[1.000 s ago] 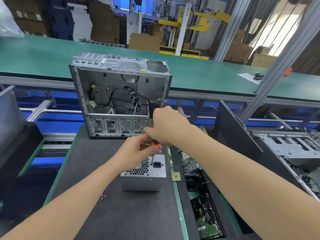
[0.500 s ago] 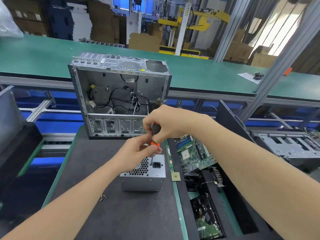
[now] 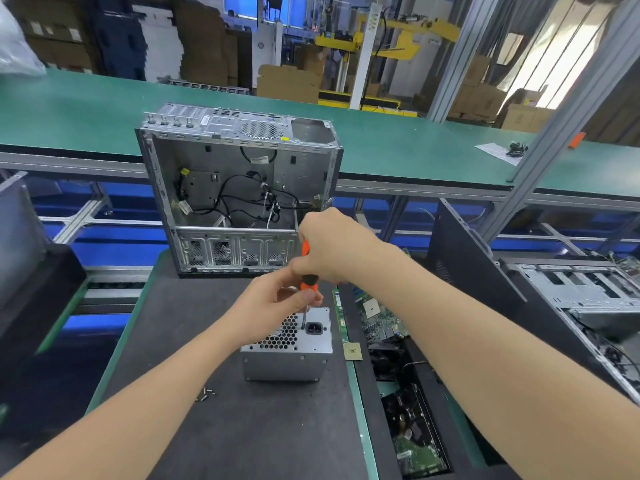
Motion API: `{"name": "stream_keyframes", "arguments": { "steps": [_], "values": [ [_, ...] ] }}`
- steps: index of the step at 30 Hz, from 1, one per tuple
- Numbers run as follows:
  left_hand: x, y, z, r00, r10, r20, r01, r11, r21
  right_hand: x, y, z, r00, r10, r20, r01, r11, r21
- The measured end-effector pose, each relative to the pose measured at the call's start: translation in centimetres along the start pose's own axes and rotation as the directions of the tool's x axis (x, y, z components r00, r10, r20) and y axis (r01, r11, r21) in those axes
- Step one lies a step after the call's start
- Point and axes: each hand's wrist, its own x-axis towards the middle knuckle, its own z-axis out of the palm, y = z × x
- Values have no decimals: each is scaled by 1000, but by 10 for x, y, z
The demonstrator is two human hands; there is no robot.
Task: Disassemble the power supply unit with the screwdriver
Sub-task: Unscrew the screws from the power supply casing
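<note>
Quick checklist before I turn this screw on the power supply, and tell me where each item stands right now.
1. Right hand grips the screwdriver handle: ok.
2. Left hand pinches the screwdriver low down, near the shaft, to steady it: ok.
3. Tip is on the top face of the power supply, beside the socket: ok.
4. Tip is seated in a screw head: cannot tell, too small.
5. Power supply stands flat on the dark mat: ok.
6. Loose screws lie on the mat apart from the power supply: ok.
</note>
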Motion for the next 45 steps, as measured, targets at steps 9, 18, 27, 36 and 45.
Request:
{"name": "stream_keyframes", "arguments": {
  "steps": [9, 18, 27, 36, 45],
  "values": [
    [0, 1, 0, 1000, 3, 3, -3, 1000, -1, -3, 10, -24, 908, -331, 256, 338, 941, 19],
    [-1, 3, 2, 1000, 5, -13, -4, 1000, 7, -10, 6, -13, 974, -144, -172, 144, 990, -13],
    [-1, -2, 1, 1000, -14, -20, 13, 999, -36, -2, 2, -2, 999, -44, 28, 44, 999, 8],
    [-1, -1, 2, 1000, -18, -8, 18, 1000, -16, -2, 5, -21, 882, -385, 271, 396, 918, 17],
    [-2, 2, 4, 1000, -9, -7, 9, 1000, 4, -10, 4, -30, 964, -262, 51, 264, 963, -54]
  ]
}}
